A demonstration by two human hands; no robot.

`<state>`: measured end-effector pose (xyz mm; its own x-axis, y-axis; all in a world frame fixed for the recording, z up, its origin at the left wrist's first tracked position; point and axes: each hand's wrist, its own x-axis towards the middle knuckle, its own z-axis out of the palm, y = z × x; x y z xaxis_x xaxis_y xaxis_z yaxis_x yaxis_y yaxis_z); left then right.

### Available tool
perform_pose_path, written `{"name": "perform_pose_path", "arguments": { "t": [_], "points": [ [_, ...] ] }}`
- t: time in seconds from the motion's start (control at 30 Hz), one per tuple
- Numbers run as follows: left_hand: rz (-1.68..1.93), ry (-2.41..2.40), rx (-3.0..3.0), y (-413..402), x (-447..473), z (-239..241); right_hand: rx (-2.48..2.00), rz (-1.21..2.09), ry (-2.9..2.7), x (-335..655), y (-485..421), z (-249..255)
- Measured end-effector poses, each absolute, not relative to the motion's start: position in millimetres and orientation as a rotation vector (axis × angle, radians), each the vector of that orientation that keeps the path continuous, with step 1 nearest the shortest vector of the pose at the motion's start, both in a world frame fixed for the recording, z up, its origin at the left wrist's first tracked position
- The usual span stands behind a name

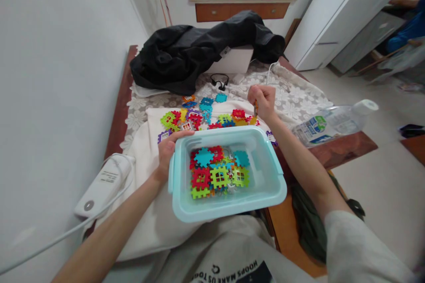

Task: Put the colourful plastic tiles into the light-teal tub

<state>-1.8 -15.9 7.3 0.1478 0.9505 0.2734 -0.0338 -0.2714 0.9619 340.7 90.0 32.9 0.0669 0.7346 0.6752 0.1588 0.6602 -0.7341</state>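
Note:
A light blue plastic tub [265,181] is tilted towards me near the table's front edge. Inside it lies a heap of red, green and blue notched building tiles [219,177]. My left hand [167,152] is closed on the tub's left rim. Beyond the tub's far side, my right hand [264,101] is curled over a yellow-orange building tile [254,119], much of it hidden by the fingers. Loose building tiles [194,119] in several colours are spread on the white cloth [142,141] behind the tub.
Black fabric [199,44] is heaped at the table's back, with a black headset [219,82] before it. A large plastic bottle [332,124] lies on its side at right. A white power strip [104,185] with a cable is at left.

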Motion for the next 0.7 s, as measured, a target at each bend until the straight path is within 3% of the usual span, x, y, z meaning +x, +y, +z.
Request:
{"name": "perform_pose_path", "arguments": {
  "t": [0.27, 0.43, 0.7],
  "points": [
    [1.275, 0.861, 1.437, -12.4, -8.4, -6.5, -0.409, 0.699, -1.677, 289.2, 47.7, 132.6],
    [1.325, 0.783, 1.545, -9.7, -10.2, -9.8, -0.257, 0.765, -1.908, 255.6, 5.9, 135.2],
    [1.334, 0.819, 1.584, -7.1, -10.9, -14.5, -0.193, 1.012, -2.26, 258.8, 10.4, 146.3]
  ]
}}
